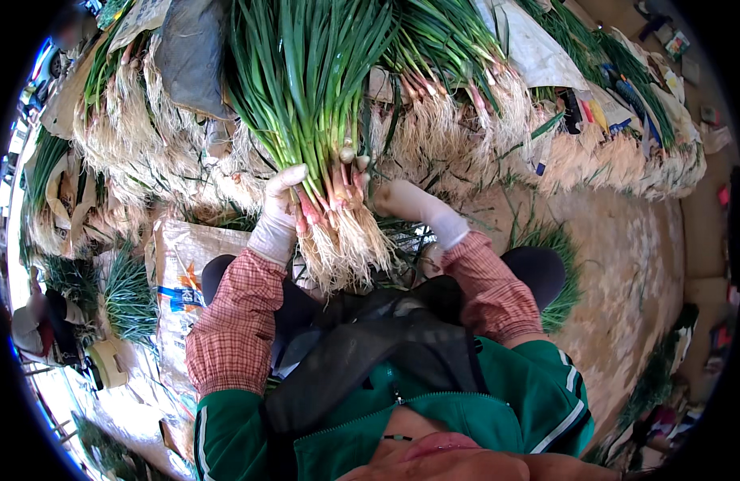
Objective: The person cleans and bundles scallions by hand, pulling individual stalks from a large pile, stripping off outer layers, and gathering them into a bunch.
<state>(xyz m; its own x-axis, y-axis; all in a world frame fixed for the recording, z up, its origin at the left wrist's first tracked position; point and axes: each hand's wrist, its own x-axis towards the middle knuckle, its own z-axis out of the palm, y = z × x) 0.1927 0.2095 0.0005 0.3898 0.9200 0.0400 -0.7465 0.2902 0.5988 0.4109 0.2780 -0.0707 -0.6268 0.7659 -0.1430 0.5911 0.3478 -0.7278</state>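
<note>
A large bunch of spring onions (310,88) stands before me, with long green leaves, pinkish-white stem bases and a fringe of pale roots (346,244) hanging toward me. My left hand (283,192), in a whitish glove, is closed round the lower stems, its thumb lying across their left side. Pale tips, perhaps gloved fingers, show on the right of the stems. Close to the bunch's right edge is my right hand (395,199), gloved too, with its fingers curled. What it holds, if anything, is hidden. Checked sleeves cover both forearms.
Spring onions with long roots (137,112) lie in a row across the far side, partly under grey and pale sheets (195,60). A printed sack (205,248) lies left of my left knee. Loose green leaves (550,240) are heaped by my right knee. Another person (45,321) sits at the far left.
</note>
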